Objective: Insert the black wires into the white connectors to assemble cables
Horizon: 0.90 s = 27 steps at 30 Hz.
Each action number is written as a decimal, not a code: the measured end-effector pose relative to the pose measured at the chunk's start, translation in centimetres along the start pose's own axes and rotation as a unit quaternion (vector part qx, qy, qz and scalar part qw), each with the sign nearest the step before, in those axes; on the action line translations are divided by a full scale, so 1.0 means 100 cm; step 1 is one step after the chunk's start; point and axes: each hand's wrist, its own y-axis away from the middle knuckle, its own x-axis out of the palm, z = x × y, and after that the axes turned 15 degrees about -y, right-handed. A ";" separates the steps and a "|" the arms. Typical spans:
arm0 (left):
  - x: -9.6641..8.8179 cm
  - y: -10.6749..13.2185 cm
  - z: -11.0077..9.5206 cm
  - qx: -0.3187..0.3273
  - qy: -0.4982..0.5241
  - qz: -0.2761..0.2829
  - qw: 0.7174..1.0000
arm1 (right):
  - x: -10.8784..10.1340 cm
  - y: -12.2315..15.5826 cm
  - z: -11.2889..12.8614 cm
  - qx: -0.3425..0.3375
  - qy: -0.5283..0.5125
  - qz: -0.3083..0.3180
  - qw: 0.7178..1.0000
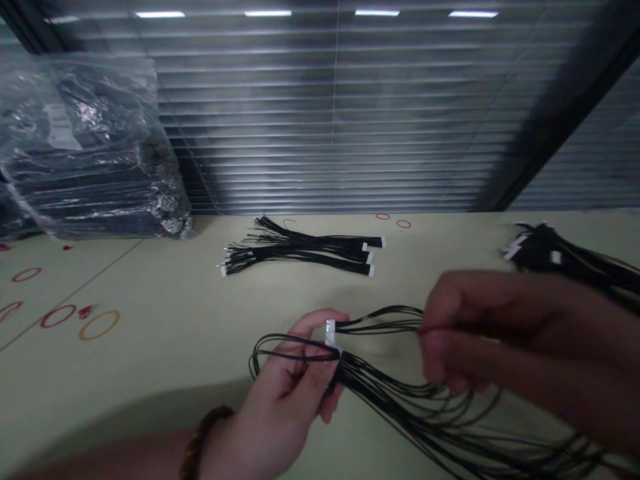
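Above the tabletop (pixel 175 307), black wires (pixel 383 326) stretch between left hand (pixel 283 400) and right hand (pixel 480 333).

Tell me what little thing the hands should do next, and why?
Maybe the right hand should gently draw the black wires it pinches a bit straighter: some bow upward between the hands, and the left hand holds the white connector at their other end.
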 end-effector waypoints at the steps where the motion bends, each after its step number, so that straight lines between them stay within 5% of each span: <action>1: 0.000 0.000 0.000 0.004 0.002 0.004 1.000 | 0.009 -0.001 0.003 0.000 -0.003 0.018 1.000; 5: 0.001 0.001 0.002 0.012 0.018 0.009 1.000 | 0.029 -0.001 0.003 -0.031 0.045 0.034 0.998; 27: 0.001 0.003 -0.003 0.015 0.023 0.006 1.000 | 0.035 0.007 -0.006 -0.085 0.104 0.027 0.991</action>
